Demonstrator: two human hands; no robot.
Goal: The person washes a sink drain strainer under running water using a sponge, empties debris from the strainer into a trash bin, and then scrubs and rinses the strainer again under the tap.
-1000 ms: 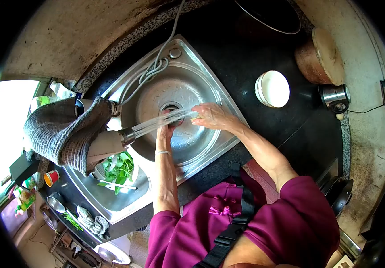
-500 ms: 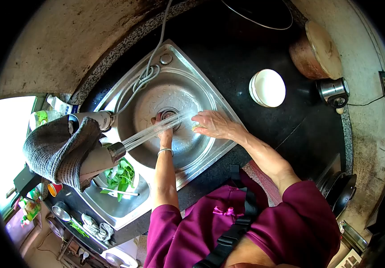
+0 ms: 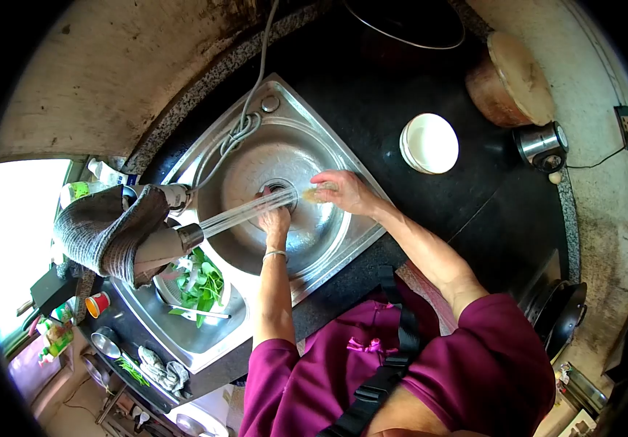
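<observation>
Water streams from the tap head (image 3: 191, 237) across the large round bowl of the steel sink (image 3: 314, 135). My left hand (image 3: 276, 218) is low in that bowl beside the drain (image 3: 282, 188), under the stream. Water and the hand itself hide most of its fingers. To the right of the stream, my right hand (image 3: 346, 193) pinches a small yellowish-brown piece (image 3: 312, 195) at its fingertips; its exact kind does not show. The piece is at the end of the water jet.
Green leaves (image 3: 201, 288) lie in the small basin at left. A grey cloth (image 3: 106, 233) drapes over the tap. On the black counter stand a white bowl (image 3: 430, 143), a brown pot (image 3: 507, 84) and a steel appliance (image 3: 539, 148). A ladle (image 3: 106, 344) lies at lower left.
My right hand has shifted slightly up and left, and the yellowish-brown piece shows more clearly. My left hand stays by the drain, turned a little. The view has shifted slightly.
</observation>
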